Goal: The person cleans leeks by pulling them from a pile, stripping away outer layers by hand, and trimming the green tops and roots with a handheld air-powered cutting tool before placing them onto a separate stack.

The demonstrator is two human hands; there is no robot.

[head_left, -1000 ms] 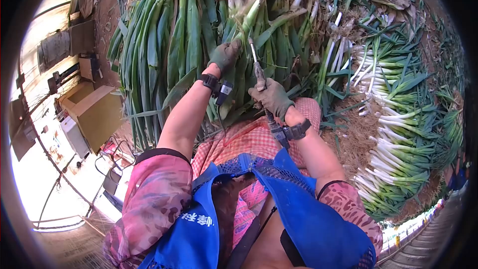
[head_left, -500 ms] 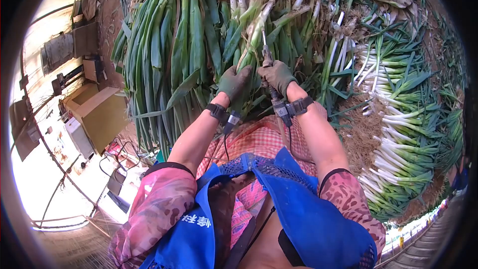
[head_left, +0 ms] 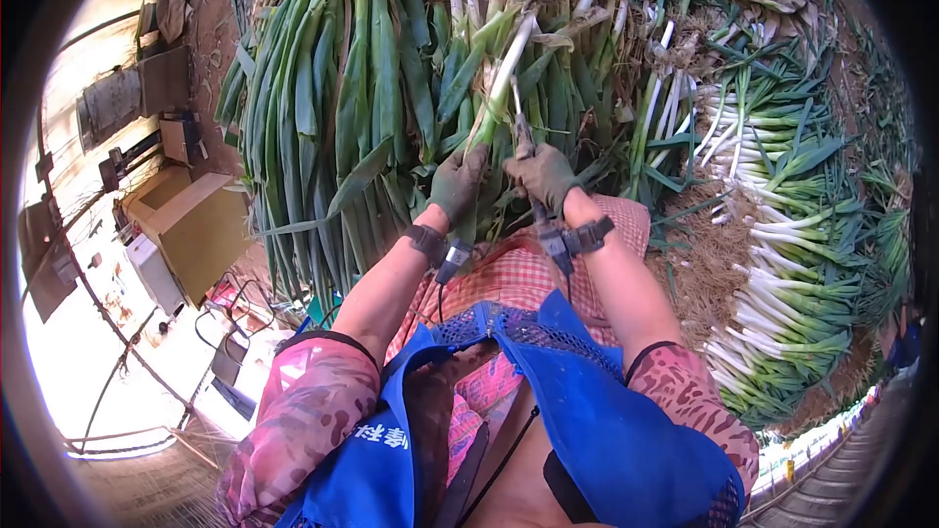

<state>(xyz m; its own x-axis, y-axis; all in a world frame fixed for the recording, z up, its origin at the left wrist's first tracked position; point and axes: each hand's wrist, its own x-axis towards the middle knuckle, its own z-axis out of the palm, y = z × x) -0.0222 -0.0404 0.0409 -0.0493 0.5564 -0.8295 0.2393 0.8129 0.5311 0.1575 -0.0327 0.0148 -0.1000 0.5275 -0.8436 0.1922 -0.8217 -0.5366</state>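
My left hand (head_left: 458, 182), in a dark green glove, grips a long green onion (head_left: 497, 78) low on its stalk, its white end pointing away from me. My right hand (head_left: 541, 177), also gloved, is closed on the handle of a thin metal tool (head_left: 520, 122) whose tip lies against the onion's stalk. Both hands sit close together above my checked apron (head_left: 509, 274). Each wrist carries a black strap with a small device.
A big heap of unpeeled green onions (head_left: 352, 88) lies ahead and to the left. Cleaned white-stemmed onions (head_left: 782, 264) are stacked in rows on the right, with dry husks (head_left: 709, 254) beside them. Cardboard boxes (head_left: 191, 220) stand at the left.
My left hand has slid down the stalk toward me and now sits next to the right hand. The onion has been pulled up out of the heap, and the tool stays on it.
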